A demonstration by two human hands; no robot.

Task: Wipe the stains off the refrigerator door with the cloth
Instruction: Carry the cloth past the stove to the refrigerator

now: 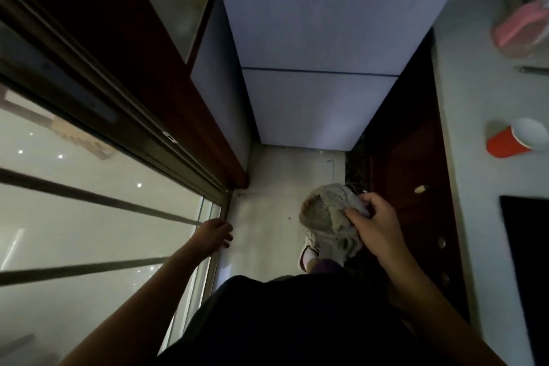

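A pale blue-grey refrigerator door (320, 24) fills the upper middle, with a lower door panel (315, 107) under a dark seam. No stain shows on it in this dim light. My right hand (371, 223) is closed on a crumpled grey cloth (323, 211), held low over the floor, well short of the fridge. My left hand (214, 235) hangs lower left with fingers loosely apart and nothing in it, next to the sliding door frame.
A dark-framed glass sliding door (89, 187) runs along the left. Dark red cabinet fronts (416, 163) stand on the right under a white counter (475, 98) holding a red cup (514, 140) and a pink container (520, 24). My shoe (309, 249) is on the narrow light floor (267, 217).
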